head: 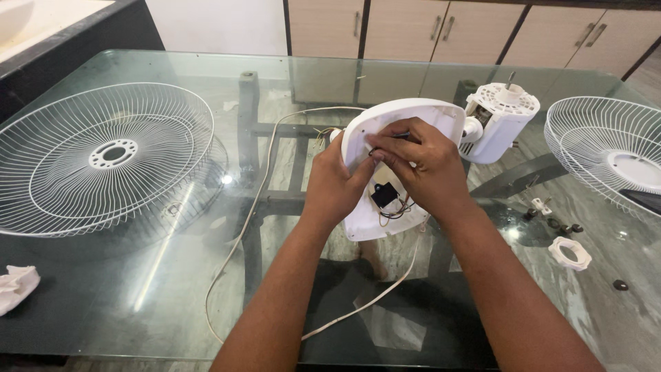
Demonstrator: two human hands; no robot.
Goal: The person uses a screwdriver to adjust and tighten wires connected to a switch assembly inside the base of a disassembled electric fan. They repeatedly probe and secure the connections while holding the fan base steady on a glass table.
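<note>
Both hands on a white fan base housing (pixel 385 148), held tilted above the glass bench (pixel 138 289).

Left hand (pixel 335 184) gripping its 9 o'clock edge; right hand (pixel 423 165) fingers (pixel 385 146) pinched narrow on a dark tool inside. Motor unit (pixel 497 122) at 2 o'clock, wire grille (pixel 103 155) at 9 o'clock.

home kitchen: cabinets (pixel 406 27), glass table (pixel 172 275)

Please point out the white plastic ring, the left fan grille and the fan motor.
white plastic ring (pixel 569 253): head view, on its right rim.
left fan grille (pixel 113 153): head view, on its centre hub.
fan motor (pixel 497 124): head view, on its white housing.
</note>
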